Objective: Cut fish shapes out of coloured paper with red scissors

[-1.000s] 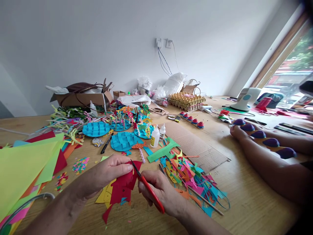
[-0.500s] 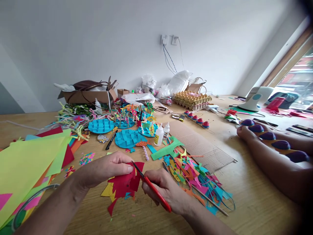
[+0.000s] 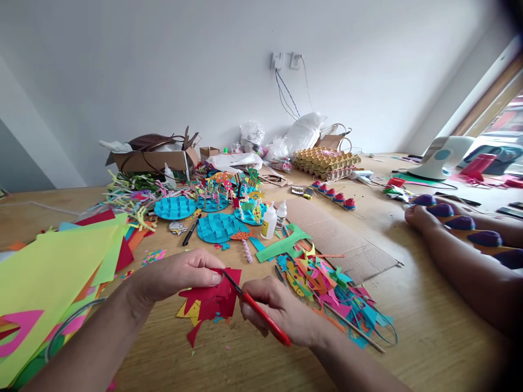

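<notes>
My left hand (image 3: 192,275) pinches a piece of red paper (image 3: 223,296) between thumb and fingers, low in the middle of the view. Wrapped round the red handles of a pair of scissors (image 3: 261,314) is my right hand (image 3: 281,313). The dark blades point up and left and lie at the red paper, close to my left thumb. Yellow paper scraps (image 3: 190,310) and small blue bits lie on the table beneath the paper. Just right of my right hand is a heap of colourful paper scraps (image 3: 327,283) with a thin wooden stick (image 3: 355,329) across it.
Coloured paper sheets (image 3: 61,272) are stacked at left. Blue discs (image 3: 220,227), glue bottles (image 3: 268,222) and a black marker (image 3: 191,232) stand or lie beyond my hands. Cardboard (image 3: 335,234) lies to the right. Another person's arms (image 3: 457,261) hold a purple-painted egg-carton strip (image 3: 460,223) at far right.
The view has shifted slightly left, so the table things appear further right. My hands keep nearly the same pose, with the scissor blades still at the red paper.
</notes>
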### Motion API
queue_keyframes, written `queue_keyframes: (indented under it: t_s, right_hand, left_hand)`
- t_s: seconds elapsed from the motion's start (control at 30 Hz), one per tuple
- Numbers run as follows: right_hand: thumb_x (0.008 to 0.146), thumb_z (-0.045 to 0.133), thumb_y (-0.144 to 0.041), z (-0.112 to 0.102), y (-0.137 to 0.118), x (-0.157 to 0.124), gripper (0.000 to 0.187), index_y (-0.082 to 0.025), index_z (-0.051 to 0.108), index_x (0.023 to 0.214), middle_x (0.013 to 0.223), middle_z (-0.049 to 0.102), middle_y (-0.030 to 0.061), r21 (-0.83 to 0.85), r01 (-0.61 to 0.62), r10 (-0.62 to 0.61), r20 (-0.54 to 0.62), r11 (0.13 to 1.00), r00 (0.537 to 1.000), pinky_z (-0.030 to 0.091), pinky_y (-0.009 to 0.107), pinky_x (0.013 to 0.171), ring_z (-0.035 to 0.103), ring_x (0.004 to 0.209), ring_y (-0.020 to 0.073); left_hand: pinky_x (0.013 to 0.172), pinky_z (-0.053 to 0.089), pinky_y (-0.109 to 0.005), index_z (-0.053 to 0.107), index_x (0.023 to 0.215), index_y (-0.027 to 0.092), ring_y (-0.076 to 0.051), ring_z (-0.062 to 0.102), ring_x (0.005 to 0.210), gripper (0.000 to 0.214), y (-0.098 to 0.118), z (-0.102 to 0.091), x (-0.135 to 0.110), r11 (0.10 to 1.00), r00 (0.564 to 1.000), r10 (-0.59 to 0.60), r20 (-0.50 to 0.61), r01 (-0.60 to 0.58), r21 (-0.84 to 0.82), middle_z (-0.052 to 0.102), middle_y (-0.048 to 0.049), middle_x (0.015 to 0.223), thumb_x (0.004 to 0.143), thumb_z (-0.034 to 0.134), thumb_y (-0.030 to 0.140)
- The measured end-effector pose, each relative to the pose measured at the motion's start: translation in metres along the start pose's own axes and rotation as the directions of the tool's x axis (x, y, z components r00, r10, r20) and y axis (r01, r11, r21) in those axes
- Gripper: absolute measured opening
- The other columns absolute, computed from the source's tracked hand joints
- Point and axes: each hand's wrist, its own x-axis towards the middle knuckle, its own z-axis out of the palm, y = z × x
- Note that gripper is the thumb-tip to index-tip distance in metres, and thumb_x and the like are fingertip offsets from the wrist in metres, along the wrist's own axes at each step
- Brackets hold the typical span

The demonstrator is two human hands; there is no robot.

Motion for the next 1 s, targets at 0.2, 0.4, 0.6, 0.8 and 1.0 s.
queue_keyframes:
  t_s: [0.2, 0.4, 0.6, 0.8, 1.0]
  right_hand:
    - [0.083, 0.043, -0.059, -0.0010, 0.0020, 0.0003, 0.046, -0.016, 0.045, 0.066, 0.051, 0.044, -0.0041, 0.084, -0.031, 0.027, 0.044, 0.996, 0.999, 0.030, 0.017, 0.040, 0.040, 0.044, 0.0077]
    - [0.086, 0.043, -0.051, -0.0014, -0.0014, 0.0007, 0.042, -0.016, 0.044, 0.063, 0.054, 0.036, -0.0052, -0.037, 0.027, -0.028, -0.018, 0.999, 0.999, 0.025, 0.018, 0.042, 0.033, 0.047, 0.0070]
    - [0.089, 0.044, -0.044, 0.0009, -0.0014, 0.0015, 0.040, -0.017, 0.037, 0.060, 0.056, 0.031, -0.0057, -0.114, 0.018, -0.027, -0.071, 0.993, 0.997, 0.022, 0.018, 0.044, 0.028, 0.050, 0.0067]
    - [0.088, 0.048, -0.039, -0.0001, 0.0007, 0.0005, 0.039, -0.017, 0.034, 0.059, 0.055, 0.026, -0.0069, -0.199, 0.077, -0.099, -0.104, 0.977, 0.990, 0.019, 0.019, 0.043, 0.023, 0.050, 0.0064]
    - [0.084, 0.050, -0.047, -0.0017, 0.0037, 0.0012, 0.041, -0.017, 0.038, 0.059, 0.051, 0.033, -0.0069, -0.008, -0.025, 0.025, -0.040, 1.000, 0.999, 0.024, 0.017, 0.039, 0.031, 0.044, 0.0054]
  left_hand:
    - [0.049, 0.026, -0.022, 0.057, 0.064, 0.014, -0.009, 0.033, 0.052, 0.023, -0.0038, 0.0008, 0.0015, 0.998, 0.998, 0.061, -0.030, -0.060, 0.027, 0.043, 0.0037, 0.058, 0.074, 0.052, 0.034]
    - [0.049, 0.027, -0.022, 0.054, 0.063, 0.015, -0.009, 0.035, 0.052, 0.022, -0.0021, 0.0030, 0.0027, 0.999, 0.997, 0.043, -0.071, -0.041, 0.035, 0.045, 0.0034, 0.058, 0.075, 0.051, 0.033]
    - [0.049, 0.027, -0.021, 0.053, 0.062, 0.015, -0.009, 0.034, 0.053, 0.022, -0.0017, 0.0039, 0.0027, 0.997, 0.995, 0.035, -0.095, -0.028, 0.072, 0.043, 0.0041, 0.058, 0.075, 0.050, 0.032]
    - [0.049, 0.028, -0.022, 0.054, 0.064, 0.016, -0.009, 0.035, 0.052, 0.018, -0.0048, 0.0029, 0.0027, 1.000, 0.998, 0.013, -0.063, -0.014, -0.019, 0.043, 0.0046, 0.057, 0.074, 0.053, 0.032]
    - [0.048, 0.027, -0.021, 0.054, 0.064, 0.015, -0.009, 0.033, 0.051, 0.024, -0.0036, 0.0035, 0.0050, 0.999, 0.998, 0.028, -0.061, -0.030, -0.023, 0.044, 0.0041, 0.057, 0.074, 0.054, 0.036]
